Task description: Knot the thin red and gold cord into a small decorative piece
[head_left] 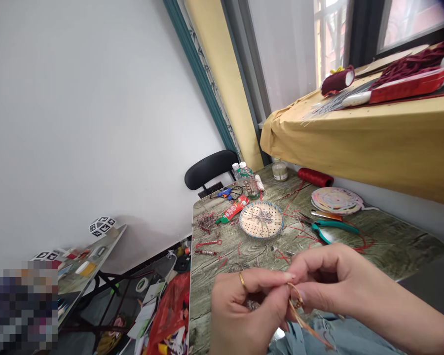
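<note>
Left hand [244,308]: thumb and fingers clamped on the orange cord [306,325], 1 gold ring [242,281] showing.
Right hand [327,278]: pinching the same cord, its fingertips close against my left ones.
Orange cord: between my 2 hands, a small loop at my right thumb, ends trailing below my fingers towards the blue-grey cloth [355,337].
Counter [204,296]: wood-grained, stretching out beyond my hands.
Round woven basket [248,224]: ahead of my hands, thin tangled pieces lying in it.
Green-handled pliers [338,225]: just beyond my right hand.
Red thread spool [316,176]: farther back, well apart from the cord.
</note>
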Available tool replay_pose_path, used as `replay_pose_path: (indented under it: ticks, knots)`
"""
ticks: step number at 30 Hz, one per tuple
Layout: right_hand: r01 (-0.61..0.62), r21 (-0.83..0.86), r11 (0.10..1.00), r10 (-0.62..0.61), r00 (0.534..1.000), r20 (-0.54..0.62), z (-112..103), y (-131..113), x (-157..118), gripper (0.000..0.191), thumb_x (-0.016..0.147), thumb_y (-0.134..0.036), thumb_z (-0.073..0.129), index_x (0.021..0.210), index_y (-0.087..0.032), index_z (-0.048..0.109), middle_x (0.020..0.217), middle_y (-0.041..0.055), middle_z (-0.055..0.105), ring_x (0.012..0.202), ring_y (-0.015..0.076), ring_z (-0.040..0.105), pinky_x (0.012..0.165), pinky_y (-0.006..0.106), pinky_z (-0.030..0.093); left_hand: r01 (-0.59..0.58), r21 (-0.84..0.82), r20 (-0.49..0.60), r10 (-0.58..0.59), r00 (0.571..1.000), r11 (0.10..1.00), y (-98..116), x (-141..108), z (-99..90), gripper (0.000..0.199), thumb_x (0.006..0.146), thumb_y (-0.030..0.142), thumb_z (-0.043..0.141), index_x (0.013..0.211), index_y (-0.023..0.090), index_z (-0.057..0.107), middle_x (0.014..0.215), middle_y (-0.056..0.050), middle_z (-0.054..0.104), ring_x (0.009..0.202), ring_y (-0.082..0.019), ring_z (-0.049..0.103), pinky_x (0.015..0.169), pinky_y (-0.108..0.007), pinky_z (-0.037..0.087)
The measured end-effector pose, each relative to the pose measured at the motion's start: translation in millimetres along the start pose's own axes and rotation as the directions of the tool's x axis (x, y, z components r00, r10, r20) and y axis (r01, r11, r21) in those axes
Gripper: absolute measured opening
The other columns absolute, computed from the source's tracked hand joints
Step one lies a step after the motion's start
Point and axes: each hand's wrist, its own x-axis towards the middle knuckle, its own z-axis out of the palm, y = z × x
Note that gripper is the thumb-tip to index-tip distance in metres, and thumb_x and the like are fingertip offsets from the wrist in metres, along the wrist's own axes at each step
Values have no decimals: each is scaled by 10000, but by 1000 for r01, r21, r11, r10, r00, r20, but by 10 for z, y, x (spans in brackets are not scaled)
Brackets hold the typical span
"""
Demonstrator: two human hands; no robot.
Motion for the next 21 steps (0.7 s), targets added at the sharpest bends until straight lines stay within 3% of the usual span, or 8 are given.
replay_pose_path:
  ticks: [4,7,9,11,13,16,18,21]
  knots:
    - [-50,-213,976,49,999,-12,-30,30,-11,124,748,-236,763,663,-183,690,513,-66,543,438,55,397,407,163,305,138,-65,57,-134,989,988,35,0,-19,204,634,70,746,642,263,812,482,41,728,370,-75,631,399,-111,497]
    - [112,-533,839,-178,981,-73,-71,68,25,148,790,-220,636,645,-193,638,528,-45,548,468,89,454,442,203,337,176,-27,91,-172,981,984,21,3,-54,177,645,74,745,652,239,810,462,28,716,365,-80,630,404,-120,501]
    - [206,-781,590,-474,871,-128,-132,93,67,152,789,-190,574,646,-195,624,573,-21,566,505,114,477,485,240,350,179,19,88,-180,980,984,5,5,-74,145,656,87,743,650,219,802,460,19,709,386,-100,654,401,-130,504]
    - [159,-896,415,-632,759,-158,-208,104,95,140,795,-196,543,726,-188,664,693,18,622,527,127,483,525,278,363,161,56,81,-165,983,985,-7,4,-87,117,665,103,738,658,206,794,465,10,708,415,-127,683,399,-143,511]
    - [104,-863,495,-574,784,-235,-261,93,86,194,818,-235,539,891,-187,712,742,28,635,534,138,485,532,289,373,129,90,84,-137,987,988,-11,3,-92,107,673,112,731,670,199,793,469,0,712,429,-141,697,403,-150,517]
    - [70,-546,835,-255,929,-270,-237,44,8,325,898,-329,505,1141,-198,675,550,-45,532,488,143,471,513,272,393,77,152,101,-93,991,985,-12,13,-109,107,693,117,721,685,195,794,504,-16,735,442,-145,709,422,-148,525]
    - [0,-294,956,-36,992,-117,-170,10,-48,349,957,-413,469,1157,-194,653,478,-69,493,462,136,474,533,270,420,27,176,143,-52,988,984,-17,32,-137,114,717,118,713,715,193,798,538,-27,755,467,-153,725,441,-148,539]
    - [-79,-155,985,105,981,166,-90,-18,-75,373,979,-496,474,940,-177,663,601,-21,578,549,129,525,583,262,429,-90,213,251,35,967,973,-26,62,-190,125,744,102,705,774,180,799,598,-49,782,491,-166,740,462,-157,561]
